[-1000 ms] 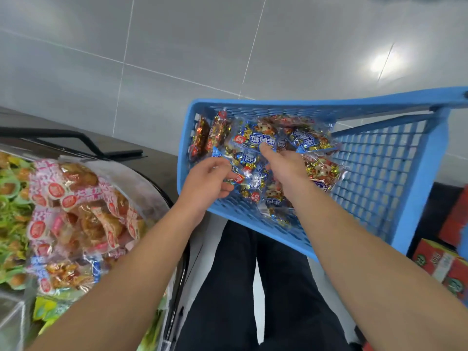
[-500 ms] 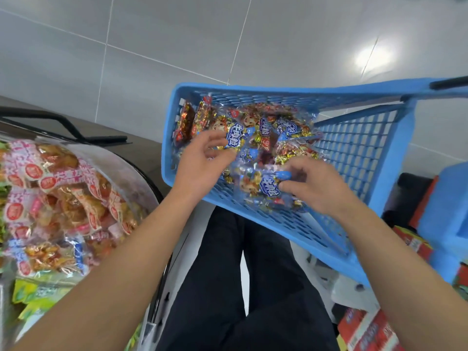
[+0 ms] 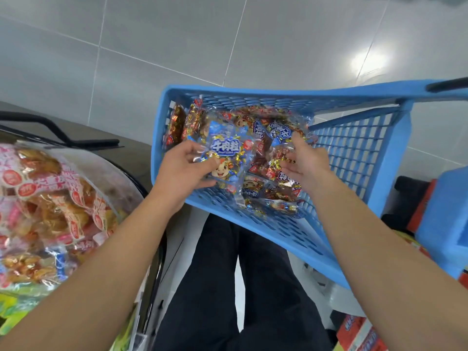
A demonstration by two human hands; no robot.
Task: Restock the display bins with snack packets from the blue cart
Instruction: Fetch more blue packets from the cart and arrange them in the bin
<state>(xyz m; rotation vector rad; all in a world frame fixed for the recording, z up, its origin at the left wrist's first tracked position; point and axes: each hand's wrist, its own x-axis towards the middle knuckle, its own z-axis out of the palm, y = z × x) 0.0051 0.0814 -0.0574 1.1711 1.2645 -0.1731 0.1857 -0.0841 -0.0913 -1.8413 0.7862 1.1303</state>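
Since the earlier frame, your left hand [image 3: 183, 171] has lifted a blue snack packet [image 3: 226, 158], fingers clamped on it, above the blue cart [image 3: 354, 158]. Your right hand [image 3: 307, 164] rests among remaining packets, fingers loosely spread. Display bin [image 3: 50, 206] sits left, partly cropped.

Blue cart [image 3: 336, 193], mesh-walled, sat at 1 o'clock, tilted, w/ heap of snack packets [image 3: 255, 158] on its floor, mostly blue-and-gold wrappers, a few red-gold ones upright vs. the 10 o'clock wall. Display bin [image 3: 119, 183] at 9 o'clock carried pink-labelled packets [image 3: 48, 198] piled high.
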